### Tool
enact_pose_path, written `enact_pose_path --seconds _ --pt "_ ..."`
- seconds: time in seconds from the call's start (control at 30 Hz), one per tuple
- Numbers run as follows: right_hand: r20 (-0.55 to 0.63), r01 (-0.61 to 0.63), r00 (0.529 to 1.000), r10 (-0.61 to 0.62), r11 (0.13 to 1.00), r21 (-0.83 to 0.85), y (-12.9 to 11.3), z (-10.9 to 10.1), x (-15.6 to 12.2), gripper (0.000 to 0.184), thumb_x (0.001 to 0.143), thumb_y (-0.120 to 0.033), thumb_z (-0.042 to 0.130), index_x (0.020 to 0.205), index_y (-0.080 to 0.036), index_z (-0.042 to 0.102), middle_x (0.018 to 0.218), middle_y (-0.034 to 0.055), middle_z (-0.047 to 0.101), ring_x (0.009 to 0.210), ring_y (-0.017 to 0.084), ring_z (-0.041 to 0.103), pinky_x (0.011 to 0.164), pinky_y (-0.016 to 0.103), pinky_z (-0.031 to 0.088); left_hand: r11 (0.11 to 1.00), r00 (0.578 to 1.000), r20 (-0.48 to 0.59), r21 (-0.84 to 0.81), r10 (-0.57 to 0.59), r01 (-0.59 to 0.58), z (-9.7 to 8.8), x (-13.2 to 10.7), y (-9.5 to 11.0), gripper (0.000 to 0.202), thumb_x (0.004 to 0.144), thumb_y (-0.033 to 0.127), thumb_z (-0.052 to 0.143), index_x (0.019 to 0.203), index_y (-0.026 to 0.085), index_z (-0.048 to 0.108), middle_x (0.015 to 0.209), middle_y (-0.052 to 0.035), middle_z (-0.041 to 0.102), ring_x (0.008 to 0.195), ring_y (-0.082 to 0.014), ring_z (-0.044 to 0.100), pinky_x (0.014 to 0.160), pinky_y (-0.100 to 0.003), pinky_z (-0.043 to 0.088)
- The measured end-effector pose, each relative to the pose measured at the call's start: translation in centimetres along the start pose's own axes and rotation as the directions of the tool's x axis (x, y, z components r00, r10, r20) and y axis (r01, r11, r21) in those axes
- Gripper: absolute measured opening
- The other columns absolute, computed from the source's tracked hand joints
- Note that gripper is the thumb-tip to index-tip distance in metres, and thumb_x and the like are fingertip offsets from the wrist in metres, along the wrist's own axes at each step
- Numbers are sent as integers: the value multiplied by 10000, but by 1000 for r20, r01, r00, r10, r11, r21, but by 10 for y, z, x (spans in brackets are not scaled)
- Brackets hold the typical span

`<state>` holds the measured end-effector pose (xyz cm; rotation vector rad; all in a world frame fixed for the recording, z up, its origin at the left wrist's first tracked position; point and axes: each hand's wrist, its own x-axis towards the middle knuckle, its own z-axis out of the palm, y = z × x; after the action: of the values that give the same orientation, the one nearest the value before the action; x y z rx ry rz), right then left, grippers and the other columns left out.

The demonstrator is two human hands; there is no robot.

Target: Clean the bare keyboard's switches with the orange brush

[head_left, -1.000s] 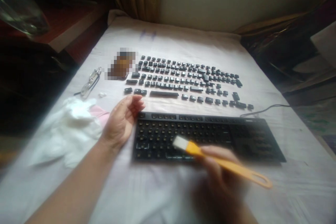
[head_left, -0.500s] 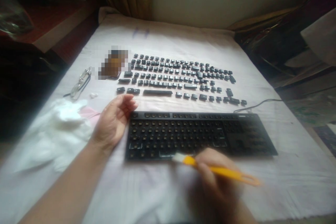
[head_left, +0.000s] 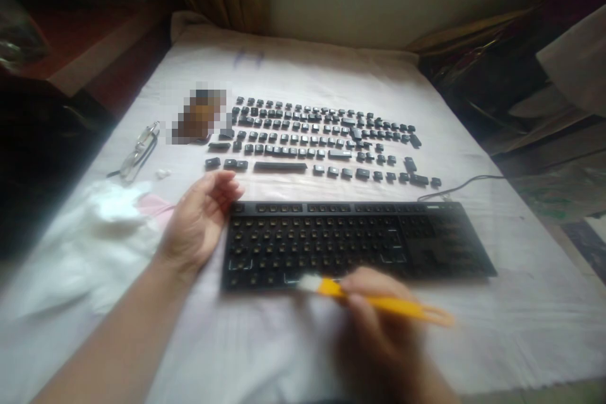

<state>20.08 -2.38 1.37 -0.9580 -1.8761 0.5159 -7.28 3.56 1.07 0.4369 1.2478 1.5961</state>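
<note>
A black keyboard (head_left: 312,246) with its keycaps off lies flat before me, showing rows of bare key posts. My left hand (head_left: 199,221) is cupped round its upper left corner, fingers curled at the back edge. In my right hand (head_left: 383,315) is a small brush (head_left: 331,288) with a yellow handle and pale bristles, pinched between thumb and fingers. Its bristles are at the keyboard's front edge, near the space bar slot. Motion blurs this hand. Behind the keyboard, loose black keycaps (head_left: 280,167) are laid out in rows, a long space bar among them.
A white cloth (head_left: 108,233) with a pink part lies left of my left arm. Beyond it are small white bits (head_left: 163,173), eyeglasses (head_left: 139,151) and a pixelated object (head_left: 199,117). A cable (head_left: 466,182) runs right from the keyboard. Pale fabric (head_left: 534,303) covers the table.
My right hand and the brush have shifted left along the keyboard's front edge. My left hand stays at the corner. The whole view has slid slightly.
</note>
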Motion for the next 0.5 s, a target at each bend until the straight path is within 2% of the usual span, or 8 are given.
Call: enact_pose_path --seconds 0.1,0.2,0.33,0.5 --pt "-98 -82 992 81 997 -1 8 -4 -9 90 963 -184 591 943 -219 671 727 11 738 571 159 700 533 263 565 1000 1000 11 2 10 -10 -2 0 0 178 817 366 758 874 199 779 848 -24 681 853 -152 660 844 -256 568" --pt "-181 -147 972 150 989 26 13 -7 -13 105 962 -175 607 888 -221 666 696 -2 711 535 146 670 501 251 541 1000 1000 12 8 7 -7 -2 0 0 161 828 355 747 872 203 779 849 -26 679 850 -150 664 840 -251 570" --pt "-111 -96 989 95 995 -1 10 -7 -8 138 936 -128 595 842 -220 636 646 -7 677 533 153 652 517 271 530 1000 1000 -10 16 8 -8 1 0 0 168 806 355 757 866 198 770 843 -23 675 846 -149 664 833 -248 568" --pt "-10 14 1000 -15 998 -60 2 -3 2 124 896 -106 600 856 -213 646 659 5 715 524 165 678 512 277 547 999 1000 1 40 13 -13 -2 1 -1 262 775 409 785 906 185 754 851 -20 677 850 -157 659 854 -276 564"
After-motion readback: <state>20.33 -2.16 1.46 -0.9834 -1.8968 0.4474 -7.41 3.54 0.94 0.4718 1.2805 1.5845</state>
